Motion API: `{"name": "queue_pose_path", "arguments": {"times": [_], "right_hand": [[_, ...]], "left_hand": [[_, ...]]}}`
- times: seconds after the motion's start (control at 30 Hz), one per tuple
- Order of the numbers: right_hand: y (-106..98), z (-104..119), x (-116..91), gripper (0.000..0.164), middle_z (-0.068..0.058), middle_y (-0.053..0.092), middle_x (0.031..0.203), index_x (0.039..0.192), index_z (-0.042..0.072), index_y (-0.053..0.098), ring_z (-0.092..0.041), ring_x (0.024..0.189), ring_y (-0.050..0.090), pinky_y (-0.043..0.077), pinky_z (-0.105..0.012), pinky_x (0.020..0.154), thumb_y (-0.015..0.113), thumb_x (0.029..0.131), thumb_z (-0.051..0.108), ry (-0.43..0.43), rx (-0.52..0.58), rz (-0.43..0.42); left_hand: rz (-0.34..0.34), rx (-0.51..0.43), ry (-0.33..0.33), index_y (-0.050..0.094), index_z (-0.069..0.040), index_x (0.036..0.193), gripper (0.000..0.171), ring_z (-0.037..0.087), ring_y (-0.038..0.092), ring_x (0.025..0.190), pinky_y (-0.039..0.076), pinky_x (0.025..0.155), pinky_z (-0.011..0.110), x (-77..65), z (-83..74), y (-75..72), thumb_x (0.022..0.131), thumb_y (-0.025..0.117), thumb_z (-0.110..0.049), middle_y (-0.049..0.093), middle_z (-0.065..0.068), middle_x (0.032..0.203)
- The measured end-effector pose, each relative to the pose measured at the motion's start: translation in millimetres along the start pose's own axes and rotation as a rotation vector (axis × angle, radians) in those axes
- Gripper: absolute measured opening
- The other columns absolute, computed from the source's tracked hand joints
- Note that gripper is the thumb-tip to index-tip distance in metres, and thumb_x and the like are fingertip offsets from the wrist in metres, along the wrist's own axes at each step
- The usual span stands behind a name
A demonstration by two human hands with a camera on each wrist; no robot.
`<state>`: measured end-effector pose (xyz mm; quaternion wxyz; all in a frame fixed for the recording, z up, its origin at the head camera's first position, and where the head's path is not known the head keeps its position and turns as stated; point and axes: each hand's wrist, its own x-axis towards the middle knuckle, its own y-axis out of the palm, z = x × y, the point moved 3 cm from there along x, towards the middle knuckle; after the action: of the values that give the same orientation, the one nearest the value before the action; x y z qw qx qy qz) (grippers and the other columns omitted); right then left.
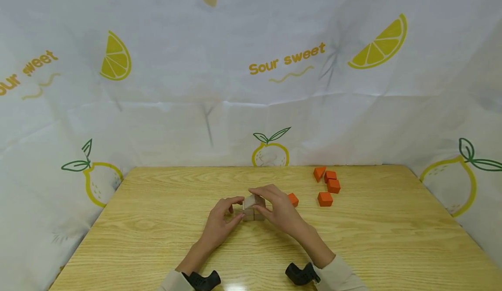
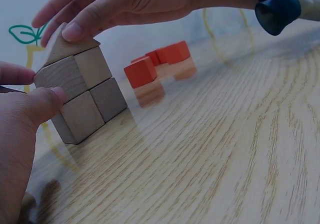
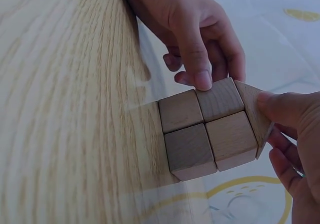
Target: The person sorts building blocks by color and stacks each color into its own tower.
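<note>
Four natural wooden cubes, several in two stacked rows, form a small block wall [image 1: 248,217] at the middle of the table. On top lies a wooden triangular block [image 2: 75,47], like a roof. My right hand [image 1: 283,210] pinches this triangle between thumb and fingers, its thumb on the near face. With thumb and index finger, my left hand [image 1: 219,224] holds the upper left cube [image 2: 62,79] at its outer side. The right wrist view shows the lower cubes [image 3: 190,149] standing flush against the upper ones.
Just behind my right hand sits an orange-red cube [image 1: 293,200]. Farther right are another red cube [image 1: 325,199], two red cubes [image 1: 333,186] close together and a red triangular block [image 1: 319,173]. A white printed cloth [image 1: 188,130] hangs along the table's back edge.
</note>
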<state>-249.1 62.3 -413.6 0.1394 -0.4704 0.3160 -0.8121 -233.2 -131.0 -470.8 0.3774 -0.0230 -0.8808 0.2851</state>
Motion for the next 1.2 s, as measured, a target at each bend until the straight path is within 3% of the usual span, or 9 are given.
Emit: {"name": "queue_pose_path", "arguments": {"times": [0.17,0.6,0.83,1.0,1.2], "right_hand": [[0,2,1,0.049,-0.005,0.062,0.109,0.120,0.005,0.064,-0.019,0.094,0.057,0.051,-0.031,0.075,0.081,0.073,0.001,-0.009,-0.004,-0.015],[0,4,0,0.047,-0.006,0.061,0.110,0.117,0.004,0.065,-0.019,0.096,0.056,0.051,-0.031,0.076,0.082,0.073,0.003,-0.008,-0.019,-0.016],[-4,4,-1,0.046,-0.006,0.058,0.116,0.121,0.006,0.062,-0.020,0.104,0.053,0.050,-0.033,0.082,0.079,0.078,0.009,0.004,-0.026,-0.007],[-10,1,-6,0.045,-0.006,0.057,0.117,0.120,0.007,0.062,-0.022,0.107,0.054,0.050,-0.036,0.083,0.079,0.079,0.010,0.022,-0.019,-0.066],[-21,-1,-11,0.040,-0.007,0.062,0.110,0.116,0.005,0.064,-0.020,0.093,0.059,0.052,-0.037,0.068,0.078,0.078,0.005,0.027,0.012,-0.172]], "left_hand": [[-0.004,0.000,0.010,0.060,-0.010,0.126,0.048,0.017,0.047,0.075,0.040,0.063,0.029,-0.1,0.3,0.3,0.081,0.077,-0.010,0.064,0.002,0.112],[-0.013,0.010,0.031,0.059,-0.010,0.126,0.051,0.018,0.047,0.074,0.039,0.061,0.028,-0.7,0.1,1.4,0.079,0.078,-0.007,0.064,0.003,0.112],[-0.018,-0.003,0.030,0.059,-0.007,0.126,0.051,0.019,0.048,0.075,0.041,0.063,0.031,0.7,-1.1,1.0,0.079,0.079,-0.007,0.063,0.003,0.111],[-0.044,-0.063,-0.030,0.058,-0.003,0.124,0.049,0.019,0.048,0.075,0.038,0.058,0.026,1.1,-0.6,-1.6,0.079,0.078,-0.007,0.062,0.008,0.110],[-0.138,-0.085,-0.037,0.059,-0.006,0.121,0.049,0.021,0.050,0.072,0.036,0.052,0.032,-2.9,-0.7,-4.7,0.077,0.078,0.000,0.062,0.011,0.107]]}}
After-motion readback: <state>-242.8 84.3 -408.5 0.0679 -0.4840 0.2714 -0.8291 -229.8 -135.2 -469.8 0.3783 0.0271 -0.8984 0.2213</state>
